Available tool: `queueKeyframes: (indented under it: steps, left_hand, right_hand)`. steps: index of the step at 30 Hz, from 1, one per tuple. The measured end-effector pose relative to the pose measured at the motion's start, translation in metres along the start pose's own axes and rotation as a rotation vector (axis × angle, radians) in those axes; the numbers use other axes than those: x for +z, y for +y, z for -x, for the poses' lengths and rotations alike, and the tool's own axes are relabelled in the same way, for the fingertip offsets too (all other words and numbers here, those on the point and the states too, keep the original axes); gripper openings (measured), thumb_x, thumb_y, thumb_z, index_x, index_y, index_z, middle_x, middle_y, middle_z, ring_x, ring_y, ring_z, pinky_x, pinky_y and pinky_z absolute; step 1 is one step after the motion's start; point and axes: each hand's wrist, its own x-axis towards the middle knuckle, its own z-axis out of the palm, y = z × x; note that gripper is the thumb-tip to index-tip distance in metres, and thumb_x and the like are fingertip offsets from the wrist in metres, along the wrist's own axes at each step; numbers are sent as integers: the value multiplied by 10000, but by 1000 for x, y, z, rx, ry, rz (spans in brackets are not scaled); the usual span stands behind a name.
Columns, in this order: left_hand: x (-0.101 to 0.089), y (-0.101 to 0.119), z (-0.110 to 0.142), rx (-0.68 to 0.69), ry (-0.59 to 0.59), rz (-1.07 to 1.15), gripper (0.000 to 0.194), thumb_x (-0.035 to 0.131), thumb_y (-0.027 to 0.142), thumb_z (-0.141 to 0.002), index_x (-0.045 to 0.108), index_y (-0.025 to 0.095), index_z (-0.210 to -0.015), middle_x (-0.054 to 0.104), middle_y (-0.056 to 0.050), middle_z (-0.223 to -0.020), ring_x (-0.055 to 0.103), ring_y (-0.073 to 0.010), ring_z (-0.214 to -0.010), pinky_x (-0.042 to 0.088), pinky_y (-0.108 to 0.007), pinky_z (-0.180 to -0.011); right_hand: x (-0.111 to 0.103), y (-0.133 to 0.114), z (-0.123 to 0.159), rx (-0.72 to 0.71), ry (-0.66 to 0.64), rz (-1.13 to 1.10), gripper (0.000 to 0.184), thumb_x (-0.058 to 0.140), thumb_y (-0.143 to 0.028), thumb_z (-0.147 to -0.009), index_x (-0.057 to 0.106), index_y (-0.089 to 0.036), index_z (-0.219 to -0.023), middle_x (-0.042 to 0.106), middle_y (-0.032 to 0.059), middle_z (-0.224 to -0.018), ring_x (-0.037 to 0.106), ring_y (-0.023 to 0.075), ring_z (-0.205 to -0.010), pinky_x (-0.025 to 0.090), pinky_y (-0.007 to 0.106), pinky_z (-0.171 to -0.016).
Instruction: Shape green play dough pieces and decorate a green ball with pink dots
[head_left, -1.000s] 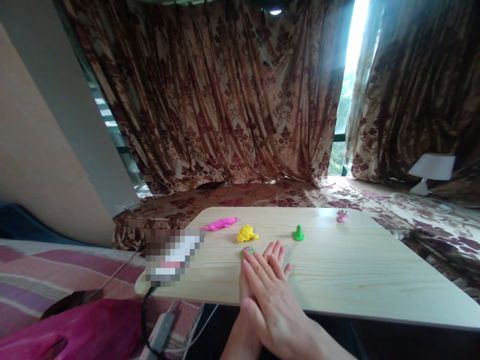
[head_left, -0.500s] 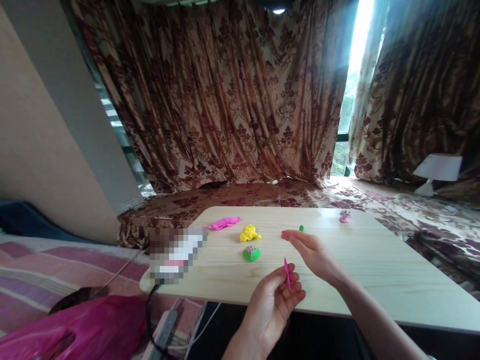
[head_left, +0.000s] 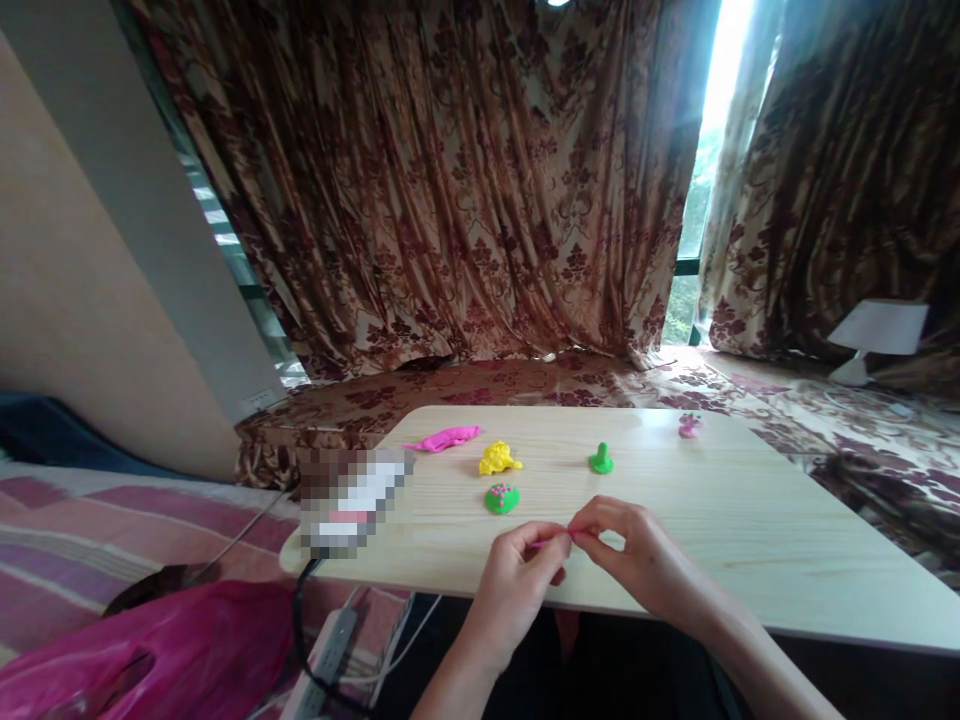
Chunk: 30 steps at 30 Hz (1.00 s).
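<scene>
Over the table's near edge, my left hand (head_left: pixel 517 575) holds a thin pink clay strip (head_left: pixel 537 545) between thumb and fingers; most of the strip is hidden. My right hand (head_left: pixel 645 555) meets it, thumb and forefinger pinched at the strip's tip. Beyond my hands sits a green clay dome with pink dots (head_left: pixel 502 498). Behind it is a crumpled yellow clay lump (head_left: pixel 498 458). A green clay piece with an upright stem on a flat base (head_left: pixel 601 460) stands farther right.
A long pink clay lump (head_left: pixel 448 439) lies at the back left of the wooden table (head_left: pixel 750 540). At the back right stands a small pink and green clay figure (head_left: pixel 690 426). A blurred-out device (head_left: pixel 360 502) with a black cable sits on the left; a power strip (head_left: pixel 322 655) is below.
My right hand has come down and toward me from above the table, and now pinches at the pink strip. My left hand has turned, closing its fingers. The green stemmed piece is uncovered.
</scene>
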Motion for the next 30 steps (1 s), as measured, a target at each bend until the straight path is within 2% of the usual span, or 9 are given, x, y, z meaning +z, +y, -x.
queueKeyframes:
  steps: [4, 8, 13, 15, 19, 22, 26, 30]
  left_hand:
    - [1, 0, -2, -13, 15, 38, 240, 570, 364, -755, 653, 143, -709, 587, -18, -632, 518, -123, -604, 380, -236, -598]
    - [0, -9, -5, 30, 29, 16, 245, 553, 369, -765, 642, 146, -711, 591, -11, -639, 520, -125, -605, 386, -235, -596]
    - [-3, -18, -8, 53, 85, -44, 226, 567, 360, -750, 644, 150, -718, 565, 9, -572, 510, -124, -579, 377, -229, -576]
    - [-6, -22, -10, 50, 118, -68, 233, 574, 366, -743, 653, 147, -751, 601, -6, -614, 528, -134, -591, 394, -234, -583]
    - [-9, -27, -15, 75, 147, -101, 277, 573, 365, -747, 668, 155, -901, 678, -69, -863, 580, -166, -708, 442, -258, -661]
    - [-9, -29, -17, 85, 147, -111, 280, 556, 344, -762, 667, 170, -952, 677, -80, -954, 594, -172, -757, 451, -269, -713]
    - [-9, -30, -18, 76, 153, -104, 271, 575, 349, -749, 672, 158, -915, 684, -82, -899, 595, -172, -740, 450, -266, -699]
    - [-7, -28, -17, 77, 153, -103, 265, 582, 372, -743, 668, 142, -843, 668, -62, -771, 564, -155, -672, 431, -250, -649]
  right_hand:
    - [7, 1, 3, 8, 31, -19, 151, 498, -189, -839, 638, -205, -784, 620, 2, -761, 592, 145, -719, 453, 250, -681]
    - [17, 6, 5, 48, 87, -24, 160, 483, -190, -845, 611, -198, -749, 606, -4, -729, 582, 143, -703, 445, 253, -677]
    - [20, 26, 3, 79, 184, 69, 145, 471, -148, -822, 590, -193, -752, 594, -1, -723, 567, 146, -697, 435, 261, -679]
    - [18, 37, 0, 96, 204, 127, 139, 466, -145, -814, 589, -190, -767, 600, 7, -738, 570, 150, -706, 436, 265, -682]
    - [17, 54, -6, 87, 137, 196, 182, 448, -116, -797, 614, -186, -825, 628, 23, -798, 590, 157, -743, 444, 263, -690]
    - [20, 62, -9, 75, 100, 212, 253, 431, -83, -781, 645, -186, -869, 650, 38, -862, 603, 170, -795, 448, 271, -723]
    - [19, 64, -9, 65, 76, 226, 305, 433, -92, -789, 654, -190, -975, 652, 56, -996, 603, 194, -891, 442, 294, -789]
    - [14, 51, -2, 77, 101, 208, 289, 438, -129, -824, 629, -207, -1025, 652, 43, -1003, 604, 189, -888, 442, 298, -789]
